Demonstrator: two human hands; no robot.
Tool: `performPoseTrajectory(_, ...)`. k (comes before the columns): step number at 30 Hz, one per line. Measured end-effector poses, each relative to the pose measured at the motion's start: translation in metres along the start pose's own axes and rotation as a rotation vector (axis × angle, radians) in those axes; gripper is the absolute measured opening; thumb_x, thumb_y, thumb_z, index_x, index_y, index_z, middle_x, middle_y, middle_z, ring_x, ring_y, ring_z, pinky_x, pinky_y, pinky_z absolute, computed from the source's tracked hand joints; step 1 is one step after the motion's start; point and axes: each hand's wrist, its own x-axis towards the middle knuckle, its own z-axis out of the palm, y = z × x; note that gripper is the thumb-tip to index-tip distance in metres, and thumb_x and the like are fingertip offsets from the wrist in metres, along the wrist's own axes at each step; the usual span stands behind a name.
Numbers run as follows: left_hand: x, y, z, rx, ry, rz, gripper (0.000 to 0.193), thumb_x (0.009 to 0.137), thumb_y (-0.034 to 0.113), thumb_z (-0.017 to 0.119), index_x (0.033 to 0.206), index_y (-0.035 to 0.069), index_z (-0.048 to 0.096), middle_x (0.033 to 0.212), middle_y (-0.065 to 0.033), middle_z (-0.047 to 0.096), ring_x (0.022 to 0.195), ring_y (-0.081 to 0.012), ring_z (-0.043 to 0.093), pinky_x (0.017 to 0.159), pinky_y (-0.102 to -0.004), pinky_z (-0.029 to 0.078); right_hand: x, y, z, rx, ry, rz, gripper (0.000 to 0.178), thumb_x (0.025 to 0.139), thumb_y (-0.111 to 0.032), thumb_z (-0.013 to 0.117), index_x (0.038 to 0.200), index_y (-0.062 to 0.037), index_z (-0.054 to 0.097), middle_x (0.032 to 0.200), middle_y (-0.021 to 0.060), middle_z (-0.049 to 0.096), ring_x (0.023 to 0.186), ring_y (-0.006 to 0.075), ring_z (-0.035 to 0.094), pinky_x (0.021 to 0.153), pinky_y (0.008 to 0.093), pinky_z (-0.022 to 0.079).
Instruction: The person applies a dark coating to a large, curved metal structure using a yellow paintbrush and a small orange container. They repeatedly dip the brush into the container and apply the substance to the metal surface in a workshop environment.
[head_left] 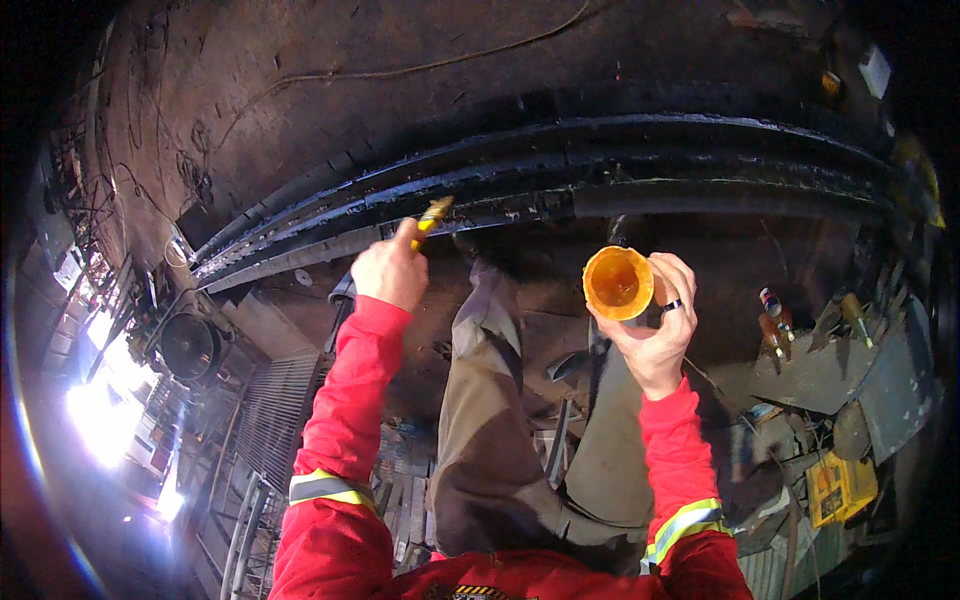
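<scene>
My left hand (392, 270) is closed around a yellow-handled paintbrush (432, 220), whose tip points up and to the right toward long dark metal beams (560, 190). Whether the bristles touch the beams cannot be told. Farther right, my right hand (662, 335) wraps round an orange-yellow cup (613, 256) from its right side, fingers behind and thumb in front. The cup's mouth faces me, showing orange walls and a darker wet-looking patch inside. Both hands are out in front of my legs, short of the beams.
A long cable (430, 66) lies across the brown floor beyond the beams. Bottles (772, 330) stand by grey metal sheets (820, 372) at the right, with a yellow box (838, 490) nearer. At left are a metal grating (275, 410) and a dark round object (190, 347).
</scene>
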Motion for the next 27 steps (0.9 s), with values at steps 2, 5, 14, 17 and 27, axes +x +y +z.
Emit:
performPoseTrajectory(2, 0.008, -0.009, 0.006, 0.075, 0.053, -0.091, 0.032, 0.080, 0.017, 0.069, 0.111, 0.017, 0.058, 0.078, -0.0179, 0.069, 0.076, -0.0394, 0.069, 0.066, -0.0527, 0.053, 0.000, 0.000, -0.002, 0.004, 0.003, 0.014, 0.073, 0.053, -0.009, 0.092, 0.121, -0.0065, 0.067, 0.120, 0.0100, 0.064, 0.118, 0.0320, 0.056, 0.103, 0.0451, 0.046)
performPoseTrajectory(5, 0.010, 0.018, 0.022, 0.020, 0.018, -0.141, 0.029, 0.082, 0.018, 0.068, 0.109, 0.016, 0.058, 0.080, -0.0186, 0.069, 0.077, -0.0413, 0.068, 0.067, -0.0528, 0.053, 0.002, 0.003, -0.001, 0.002, -0.001, 0.029, 0.073, 0.053, -0.009, 0.092, 0.121, -0.0069, 0.067, 0.120, 0.0100, 0.063, 0.118, 0.0321, 0.056, 0.103, 0.0451, 0.046)
performPoseTrajectory(14, -0.004, 0.042, 0.020, -0.187, 0.097, 0.044, 0.025, 0.081, 0.015, 0.067, 0.104, 0.017, 0.061, 0.074, -0.0195, 0.067, 0.072, -0.0422, 0.067, 0.062, -0.0512, 0.051, 0.005, 0.010, -0.011, 0.010, 0.018, 0.009, 0.071, 0.054, -0.010, 0.092, 0.120, -0.0077, 0.066, 0.119, 0.0105, 0.063, 0.117, 0.0322, 0.056, 0.103, 0.0457, 0.046)
performPoseTrajectory(17, -0.011, 0.014, 0.011, -0.030, 0.094, 0.011, 0.028, 0.080, 0.015, 0.069, 0.106, 0.018, 0.059, 0.076, -0.0175, 0.068, 0.071, -0.0411, 0.067, 0.062, -0.0525, 0.051, 0.003, 0.015, -0.017, -0.007, 0.026, 0.044, 0.071, 0.054, -0.011, 0.092, 0.120, -0.0081, 0.066, 0.119, 0.0109, 0.063, 0.117, 0.0323, 0.056, 0.103, 0.0457, 0.046)
performPoseTrajectory(27, 0.002, 0.067, -0.029, -0.664, 0.020, 0.186, 0.020, 0.081, 0.005, 0.075, 0.099, 0.001, 0.068, 0.091, -0.0131, 0.070, 0.086, -0.0222, 0.068, 0.079, -0.0340, 0.052, 0.017, 0.029, -0.014, 0.002, 0.066, -0.038, 0.069, 0.053, -0.012, 0.092, 0.118, -0.0096, 0.068, 0.116, 0.0089, 0.065, 0.116, 0.0309, 0.057, 0.102, 0.0445, 0.044)
